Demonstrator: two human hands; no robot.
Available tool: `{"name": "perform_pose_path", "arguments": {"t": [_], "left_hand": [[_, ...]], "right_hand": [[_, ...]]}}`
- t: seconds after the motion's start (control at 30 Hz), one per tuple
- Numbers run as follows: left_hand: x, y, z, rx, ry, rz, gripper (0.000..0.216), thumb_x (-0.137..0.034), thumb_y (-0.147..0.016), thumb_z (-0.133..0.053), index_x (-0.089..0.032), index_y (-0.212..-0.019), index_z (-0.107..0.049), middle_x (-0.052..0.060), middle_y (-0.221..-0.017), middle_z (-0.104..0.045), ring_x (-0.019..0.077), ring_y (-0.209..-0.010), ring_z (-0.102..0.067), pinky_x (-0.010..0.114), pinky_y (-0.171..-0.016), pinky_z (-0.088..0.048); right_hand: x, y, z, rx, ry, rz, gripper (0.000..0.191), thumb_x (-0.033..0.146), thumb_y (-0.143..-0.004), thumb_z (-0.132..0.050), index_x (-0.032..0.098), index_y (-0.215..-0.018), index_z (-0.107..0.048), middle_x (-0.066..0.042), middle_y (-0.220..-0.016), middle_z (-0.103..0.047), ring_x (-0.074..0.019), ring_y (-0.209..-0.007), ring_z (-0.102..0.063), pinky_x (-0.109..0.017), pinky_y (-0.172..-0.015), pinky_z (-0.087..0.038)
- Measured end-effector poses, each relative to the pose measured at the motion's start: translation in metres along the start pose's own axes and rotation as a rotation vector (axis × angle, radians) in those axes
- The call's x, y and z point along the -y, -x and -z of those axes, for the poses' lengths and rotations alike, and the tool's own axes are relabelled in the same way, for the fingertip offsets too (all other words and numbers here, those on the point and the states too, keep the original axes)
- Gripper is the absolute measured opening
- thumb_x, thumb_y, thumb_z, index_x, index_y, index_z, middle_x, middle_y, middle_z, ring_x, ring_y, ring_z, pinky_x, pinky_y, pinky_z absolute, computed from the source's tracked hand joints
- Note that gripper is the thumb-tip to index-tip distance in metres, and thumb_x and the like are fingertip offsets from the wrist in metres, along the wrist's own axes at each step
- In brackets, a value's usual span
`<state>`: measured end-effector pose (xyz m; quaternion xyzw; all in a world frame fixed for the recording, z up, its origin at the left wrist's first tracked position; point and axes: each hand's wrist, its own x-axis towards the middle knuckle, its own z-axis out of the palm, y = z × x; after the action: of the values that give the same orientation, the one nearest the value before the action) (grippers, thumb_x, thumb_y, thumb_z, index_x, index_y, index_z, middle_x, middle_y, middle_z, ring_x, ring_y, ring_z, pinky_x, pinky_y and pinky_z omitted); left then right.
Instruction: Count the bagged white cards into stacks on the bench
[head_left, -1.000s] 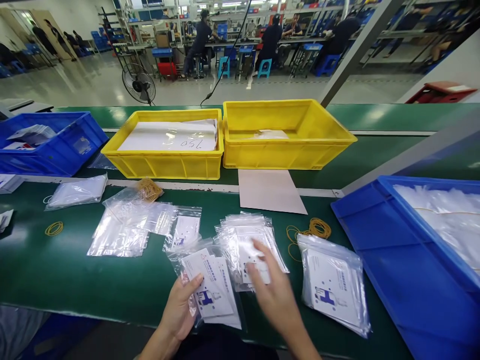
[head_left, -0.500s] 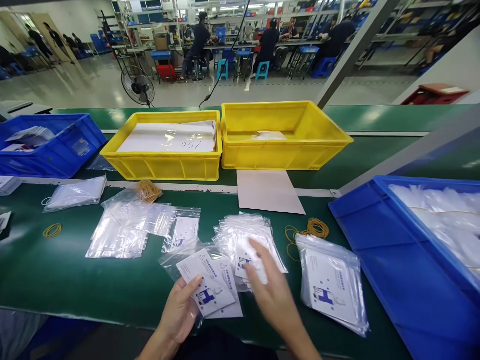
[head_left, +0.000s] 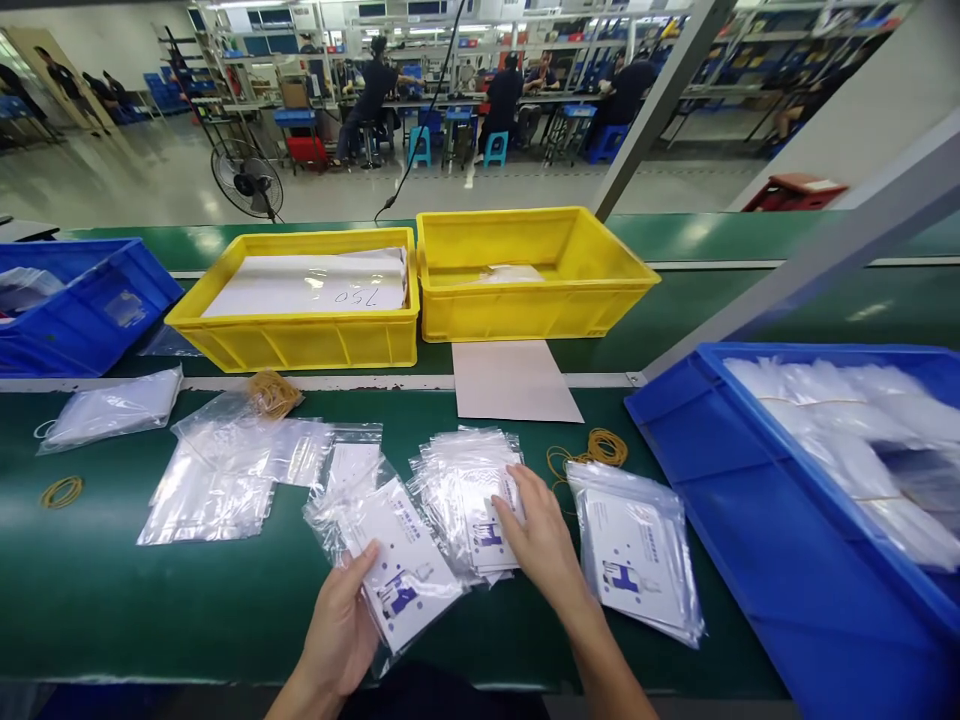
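Observation:
My left hand [head_left: 346,610] is closed on a clear zip bag with a white printed leaflet [head_left: 405,560] in it, thumb on top, tilted above the table. Whether more than one bag is in this grip cannot be made out. My right hand [head_left: 541,535] rests with thumb and fingers apart on a loose pile of bagged leaflets [head_left: 480,500]. Right of it lies a neater stack of bagged leaflets [head_left: 634,560]. Partly behind the held bag is another bagged leaflet [head_left: 356,460], and further left lie flat clear bags [head_left: 217,480].
Rubber bands lie in bunches on the bags [head_left: 274,395], behind the right stack [head_left: 606,447] and at far left [head_left: 61,492]. Two yellow bins [head_left: 300,345] [head_left: 532,315] stand behind a sheet of card [head_left: 517,385]. A blue bin [head_left: 720,500] of bagged goods borders the right.
My right hand has come down onto the loose pile. In my left hand, the two fanned leaflets now show as one. The whole view has shifted, so the table things appear further left.

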<state>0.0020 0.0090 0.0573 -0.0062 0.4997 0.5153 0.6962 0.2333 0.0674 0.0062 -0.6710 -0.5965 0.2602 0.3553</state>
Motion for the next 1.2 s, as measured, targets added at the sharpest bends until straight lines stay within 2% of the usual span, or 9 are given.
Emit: {"name": "perform_pose_path", "arguments": {"t": [0.1,0.2,0.27,0.37,0.5,0.63,0.77,1.03,1.2], "left_hand": [[0.005,0.003,-0.027,0.120,-0.056,-0.011,0.066,-0.026,-0.073,-0.082,-0.013,-0.132,-0.056,0.015,-0.106,-0.075,0.0376,-0.107,-0.068,0.047,-0.097,-0.055],[0.012,-0.003,-0.054,0.255,-0.188,-0.074,0.078,-0.036,-0.074,-0.081,-0.017,-0.141,-0.046,0.017,-0.122,-0.069,0.0384,-0.119,-0.061,0.050,-0.102,-0.050],[0.021,-0.015,-0.063,0.245,-0.374,-0.269,0.085,-0.042,-0.079,-0.075,-0.022,-0.149,-0.031,0.017,-0.141,-0.055,0.0363,-0.134,-0.048,0.052,-0.111,-0.041],[0.041,-0.042,-0.055,0.095,-0.866,-0.757,0.087,-0.043,-0.086,-0.066,-0.027,-0.154,-0.014,0.014,-0.161,-0.022,0.0329,-0.150,-0.017,0.056,-0.121,-0.018],[0.072,-0.077,-0.032,0.225,-1.457,-1.018,0.074,-0.041,-0.093,-0.056,-0.026,-0.154,-0.018,0.016,-0.164,-0.006,0.0377,-0.151,0.000,0.066,-0.117,-0.013],[0.086,-0.091,-0.026,0.204,-1.545,-1.031,0.070,-0.041,-0.097,-0.047,-0.024,-0.156,-0.012,0.018,-0.164,-0.003,0.0371,-0.151,0.001,0.065,-0.116,-0.015],[0.082,-0.091,-0.030,0.139,-1.508,-1.005,0.065,-0.041,-0.099,-0.043,-0.026,-0.155,-0.015,0.016,-0.165,-0.003,0.0355,-0.151,0.002,0.064,-0.116,-0.013],[0.073,-0.072,-0.031,0.126,-1.358,-0.856,0.065,-0.045,-0.098,-0.043,-0.029,-0.154,-0.015,0.012,-0.165,0.001,0.0330,-0.152,0.003,0.063,-0.117,-0.015],[0.061,-0.058,-0.033,0.105,-1.252,-0.688,0.068,-0.050,-0.096,-0.045,-0.030,-0.154,-0.016,0.010,-0.165,0.000,0.0311,-0.152,0.000,0.059,-0.112,-0.033]], "right_hand": [[0.001,0.010,-0.004,-0.024,0.035,0.035,0.048,0.044,-0.092,-0.044,0.013,-0.127,-0.056,-0.022,-0.138,-0.052,-0.0360,-0.131,-0.047,-0.059,-0.108,-0.038],[0.003,0.016,0.013,-0.104,0.056,0.050,0.044,0.041,-0.096,-0.040,0.015,-0.128,-0.055,-0.019,-0.140,-0.053,-0.0317,-0.132,-0.047,-0.054,-0.106,-0.042],[-0.004,0.020,0.034,-0.251,0.105,0.062,0.043,0.043,-0.096,-0.041,0.016,-0.127,-0.056,-0.018,-0.136,-0.056,-0.0305,-0.129,-0.049,-0.052,-0.105,-0.043],[-0.028,0.028,0.063,-0.465,0.283,-0.040,0.064,0.058,-0.091,-0.043,0.009,-0.130,-0.053,-0.025,-0.132,-0.056,-0.0373,-0.126,-0.050,-0.056,-0.104,-0.040],[-0.070,0.040,0.083,-0.456,0.399,-0.329,0.096,0.079,-0.077,-0.043,0.000,-0.131,-0.049,-0.033,-0.132,-0.052,-0.0468,-0.124,-0.047,-0.061,-0.101,-0.037],[-0.094,0.042,0.095,-0.495,0.350,-0.411,0.075,0.078,-0.075,-0.039,0.011,-0.102,-0.060,-0.027,-0.112,-0.063,-0.0401,-0.108,-0.056,-0.055,-0.096,-0.042],[-0.100,0.043,0.113,-0.555,0.276,-0.494,0.056,0.073,-0.077,-0.037,0.020,-0.081,-0.054,-0.019,-0.093,-0.067,-0.0302,-0.084,-0.062,-0.043,-0.077,-0.050],[-0.096,0.037,0.124,-0.372,0.193,-0.574,0.048,0.067,-0.067,-0.048,0.021,-0.072,-0.060,-0.010,-0.070,-0.070,-0.0259,-0.063,-0.061,-0.035,-0.060,-0.045],[-0.078,0.042,0.142,-0.460,0.259,-0.651,0.055,0.062,-0.069,-0.043,0.017,-0.086,-0.069,-0.014,-0.074,-0.071,-0.0312,-0.070,-0.060,-0.038,-0.063,-0.042]]}}
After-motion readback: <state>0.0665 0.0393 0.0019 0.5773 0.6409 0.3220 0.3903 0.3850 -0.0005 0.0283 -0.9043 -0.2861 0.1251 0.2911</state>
